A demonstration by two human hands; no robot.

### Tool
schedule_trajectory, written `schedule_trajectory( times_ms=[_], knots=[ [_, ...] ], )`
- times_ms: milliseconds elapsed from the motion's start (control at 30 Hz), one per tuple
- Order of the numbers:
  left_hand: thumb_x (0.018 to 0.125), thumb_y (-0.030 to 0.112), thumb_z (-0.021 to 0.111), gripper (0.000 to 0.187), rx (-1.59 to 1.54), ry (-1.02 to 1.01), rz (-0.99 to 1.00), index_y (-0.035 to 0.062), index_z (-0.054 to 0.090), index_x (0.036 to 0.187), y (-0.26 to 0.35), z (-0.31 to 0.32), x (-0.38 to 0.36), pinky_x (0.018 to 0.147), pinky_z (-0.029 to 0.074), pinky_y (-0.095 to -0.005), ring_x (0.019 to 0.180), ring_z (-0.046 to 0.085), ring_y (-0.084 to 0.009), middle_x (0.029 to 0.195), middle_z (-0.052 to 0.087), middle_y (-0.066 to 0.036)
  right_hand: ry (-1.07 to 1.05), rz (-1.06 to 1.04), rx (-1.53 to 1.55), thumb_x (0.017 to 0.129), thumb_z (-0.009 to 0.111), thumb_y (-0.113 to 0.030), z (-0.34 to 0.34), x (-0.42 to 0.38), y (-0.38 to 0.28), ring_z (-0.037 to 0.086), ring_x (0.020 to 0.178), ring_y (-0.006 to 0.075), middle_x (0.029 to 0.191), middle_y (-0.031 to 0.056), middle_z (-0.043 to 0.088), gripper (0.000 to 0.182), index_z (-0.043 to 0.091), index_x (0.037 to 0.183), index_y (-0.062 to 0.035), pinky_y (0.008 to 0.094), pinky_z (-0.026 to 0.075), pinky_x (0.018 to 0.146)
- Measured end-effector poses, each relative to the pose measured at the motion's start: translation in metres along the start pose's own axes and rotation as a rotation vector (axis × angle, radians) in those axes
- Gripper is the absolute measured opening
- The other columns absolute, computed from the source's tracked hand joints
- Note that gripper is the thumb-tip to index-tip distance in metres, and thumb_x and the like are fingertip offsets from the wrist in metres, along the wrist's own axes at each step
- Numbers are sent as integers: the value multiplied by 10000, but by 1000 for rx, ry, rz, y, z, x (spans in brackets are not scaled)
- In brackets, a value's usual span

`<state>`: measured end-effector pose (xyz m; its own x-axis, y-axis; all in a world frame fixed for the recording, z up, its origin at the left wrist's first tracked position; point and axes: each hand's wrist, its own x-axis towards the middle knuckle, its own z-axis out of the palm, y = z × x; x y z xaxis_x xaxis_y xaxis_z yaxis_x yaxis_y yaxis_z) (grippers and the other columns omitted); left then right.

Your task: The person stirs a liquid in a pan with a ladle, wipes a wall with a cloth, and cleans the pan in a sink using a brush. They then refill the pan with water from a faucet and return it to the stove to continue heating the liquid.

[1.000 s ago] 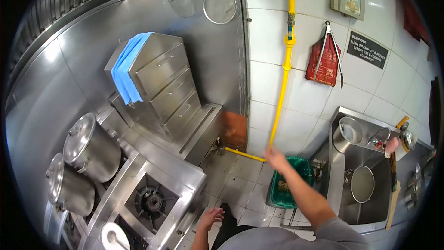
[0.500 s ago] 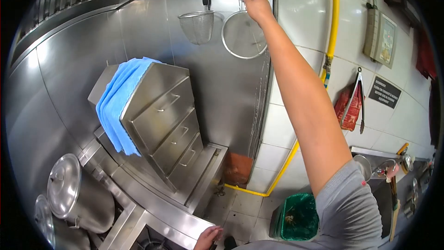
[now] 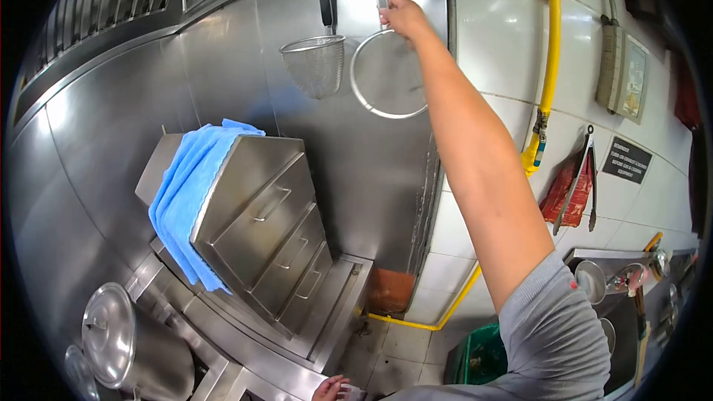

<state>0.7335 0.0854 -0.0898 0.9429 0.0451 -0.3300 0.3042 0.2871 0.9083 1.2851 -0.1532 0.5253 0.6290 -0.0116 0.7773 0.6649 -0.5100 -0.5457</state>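
Note:
My right hand (image 3: 405, 18) is raised to the steel wall, fingers closed round the lower handle of a round flat strainer (image 3: 354, 74). Its metal rim hangs just below the hand, and the forearm covers part of its right side. The handle's top end runs out at the upper edge of the view. To the left hangs a deeper mesh strainer (image 3: 315, 67) with a black handle, apart from my hand. Low in the view, my left hand (image 3: 331, 388) shows only partly, fingers loosely bent and apart, holding nothing visible, near the steel counter edge.
A steel drawer cabinet (image 3: 256, 215) draped with a blue towel (image 3: 189, 200) stands on the counter at left. Lidded pots (image 3: 141, 341) sit lower left. A green-lined bin (image 3: 483, 353), yellow pipe (image 3: 551, 44) and hanging tongs (image 3: 581, 171) are at right.
My right hand has come down along the strainer's handle and closed on it close to the rim. The whole view has tilted up slightly, so the wall things appear lower.

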Motion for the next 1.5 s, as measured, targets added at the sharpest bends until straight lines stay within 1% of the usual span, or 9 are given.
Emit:
schedule_trajectory(
  times_ms=[233,433,700,800,933,1067,1233,1433,1500],
  knots=[
    [952,342,548,393,8,-39,-30,96,557,1258,-4,25,14,766,485,-280,957,622,-163,1142,653,-47,33,26,-2,874,640,-246,-3,-30,-25,672,949,243,997,71,711,353,628,1220,-175,370,512,838],
    [951,327,564,390,-25,-84,-66,82,559,1255,-5,39,11,773,496,-291,942,626,-169,1134,648,-62,88,-327,-746,877,607,-282,-32,-26,-88,651,957,265,1043,77,695,300,665,1164,-218,383,512,816],
    [975,194,531,309,-15,-195,-105,29,535,1235,-30,40,43,770,527,-346,921,655,-232,1139,639,-128,-347,-506,-415,846,672,-362,-1,-216,-53,607,1067,333,1176,131,639,416,646,1157,-88,416,492,905],
    [965,205,551,300,11,-263,-157,37,546,1213,-47,49,54,734,525,-333,893,651,-221,1129,638,-121,-576,-158,-218,819,670,-393,-43,-367,2,619,834,357,860,142,647,318,632,814,-77,486,479,702],
    [966,211,549,278,106,-387,-247,57,557,1197,-63,71,65,722,518,-319,874,644,-206,1113,640,-109,-603,395,-78,861,651,-421,-151,-562,114,612,687,313,721,150,621,403,628,794,-25,427,482,654],
    [965,217,548,281,193,-478,-297,63,566,1199,-76,93,69,716,519,-311,869,631,-193,1120,635,-108,9,1046,-86,903,631,-345,-371,-696,119,620,671,143,763,61,650,320,687,909,-29,289,516,627],
    [960,225,562,296,284,-507,-345,57,558,1203,-81,142,64,719,521,-321,858,627,-197,1118,630,-113,973,861,-207,887,658,-324,-607,-778,55,594,579,144,674,27,583,271,619,926,-58,278,459,535],
    [958,230,570,311,442,-477,-330,43,549,1204,-84,239,34,727,512,-305,862,628,-188,1124,628,-106,1279,688,-498,915,629,-225,-723,-895,157,605,618,121,725,42,643,195,665,944,-35,265,475,574],
    [958,228,568,307,454,-501,-329,40,550,1201,-94,259,25,727,510,-301,863,629,-182,1122,631,-102,1098,835,-998,922,597,-350,-716,-937,205,655,661,243,708,129,668,355,661,944,-1,363,500,618]
  ],
)
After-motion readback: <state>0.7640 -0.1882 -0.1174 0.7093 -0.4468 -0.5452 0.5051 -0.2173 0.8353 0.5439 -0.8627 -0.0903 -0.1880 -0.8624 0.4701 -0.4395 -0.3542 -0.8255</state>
